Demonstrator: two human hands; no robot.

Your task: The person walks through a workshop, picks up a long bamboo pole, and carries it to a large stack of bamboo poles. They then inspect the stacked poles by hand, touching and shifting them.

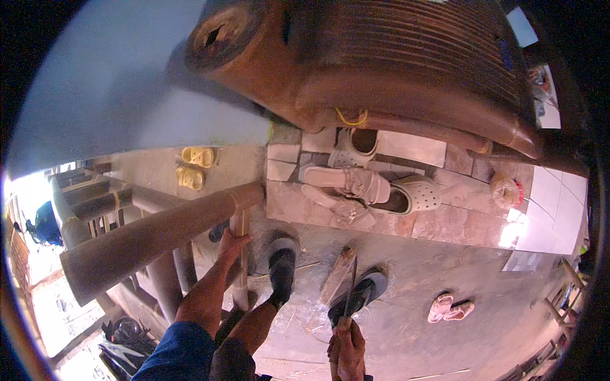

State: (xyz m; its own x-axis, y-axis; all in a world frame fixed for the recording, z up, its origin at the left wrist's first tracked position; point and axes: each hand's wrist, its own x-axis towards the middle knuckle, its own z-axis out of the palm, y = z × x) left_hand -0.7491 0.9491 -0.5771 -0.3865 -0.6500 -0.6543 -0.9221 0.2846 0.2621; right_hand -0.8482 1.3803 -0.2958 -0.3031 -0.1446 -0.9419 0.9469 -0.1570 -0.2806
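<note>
My left hand (233, 246) is closed around a slim bamboo upright (240, 279), just under a thick brown bamboo rail (165, 235). Low in the middle, my right hand (348, 352) grips the handle of a long knife (351, 289). Its thin blade points away from me, seen nearly edge-on. Beside the blade, a block of wood (338, 276) lies on the floor. My two feet, in dark footwear, stand either side of this block, the right foot (362, 295) close under the blade.
A large brown bamboo seat (406, 76) fills the far side. Below it, clogs (416, 193) and sandals (349, 184) lie on a tiled step (445, 216). Yellow clogs (190, 178) are at far left, pink sandals (450, 308) at right. A plastic container (506, 190) stands on the step.
</note>
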